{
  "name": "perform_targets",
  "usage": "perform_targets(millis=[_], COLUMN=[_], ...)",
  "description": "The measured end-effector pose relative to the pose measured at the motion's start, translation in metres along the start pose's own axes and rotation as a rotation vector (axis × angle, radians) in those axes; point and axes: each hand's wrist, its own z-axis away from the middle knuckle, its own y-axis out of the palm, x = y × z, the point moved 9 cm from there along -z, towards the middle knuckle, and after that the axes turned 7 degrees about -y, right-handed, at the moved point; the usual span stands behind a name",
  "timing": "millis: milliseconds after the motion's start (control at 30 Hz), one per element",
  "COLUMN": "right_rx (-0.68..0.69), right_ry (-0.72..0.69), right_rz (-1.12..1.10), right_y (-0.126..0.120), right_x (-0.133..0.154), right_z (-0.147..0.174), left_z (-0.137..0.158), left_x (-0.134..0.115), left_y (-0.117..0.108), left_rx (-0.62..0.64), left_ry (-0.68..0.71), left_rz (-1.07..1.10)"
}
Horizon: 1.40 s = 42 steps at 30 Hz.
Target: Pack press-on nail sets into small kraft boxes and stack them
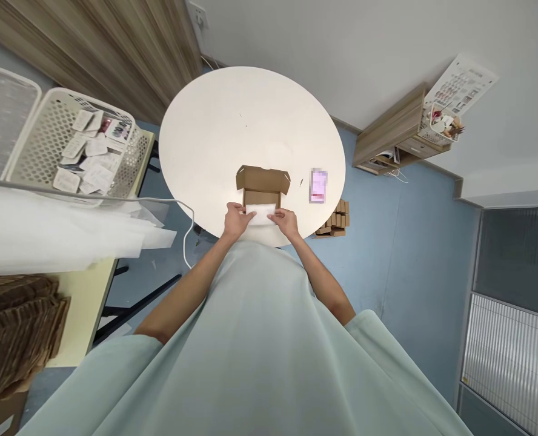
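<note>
At the near edge of the white round table stands a small brown cardboard box [262, 198] with its lid folded back, away from me. A white, soft-looking folded wrap [260, 215] is held over the near part of the box. My left hand [237, 221] pinches its left end, thumb on top. On the opposite end, my right hand [285, 221] grips it the same way. Whether anything is inside the wrap cannot be seen. To the right of the box lies a pink, blurred-out rectangular item [318, 186], touched by neither hand.
A white perforated basket [37, 142] with several small white packets stands on the left side table [80, 309]. White sheets [60, 230] and stacked flat cardboard [19, 327] lie nearby. Several small boxes [337, 221] sit below the round table [251, 109] at right. A cable [186, 239] hangs at left.
</note>
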Motion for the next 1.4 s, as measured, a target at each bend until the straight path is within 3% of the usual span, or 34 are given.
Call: perform_targets(millis=[100, 267, 500, 833, 1000, 1133, 1233, 1400], right_rx=[-0.034, -0.058, 0.083, 0.192, 0.132, -0.101, -0.257, -0.147], right_ry=[0.061, 0.063, 0.022, -0.011, -0.041, -0.052, -0.086, -0.172], right_rz=[-0.033, 0.103, 0.356, 0.446, 0.336, 0.226, 0.189, 0.037], right_y=[-0.001, -0.007, 0.006, 0.025, -0.002, -0.056, -0.085, -0.076], right_x=[-0.002, 0.008, 0.015, 0.019, 0.027, 0.030, 0.033, 0.041], right_z=[-0.011, -0.030, -0.054, -0.058, -0.041, -0.029, -0.035, -0.064], left_z=[-0.006, -0.021, -0.039, -0.047, -0.030, -0.017, -0.023, -0.046], left_x=[-0.008, -0.022, -0.022, -0.026, -0.032, -0.043, -0.061, -0.093], left_y=[0.007, 0.019, 0.032, 0.038, 0.011, -0.030, -0.043, -0.043], left_rx=[-0.027, 0.043, 0.081, 0.104, 0.012, -0.205, -0.262, -0.172], left_ry=[0.019, 0.103, 0.097, 0.094, 0.155, 0.231, 0.291, 0.333], left_rz=[-0.064, -0.088, -0.236, -0.235, -0.209, -0.118, -0.072, -0.024])
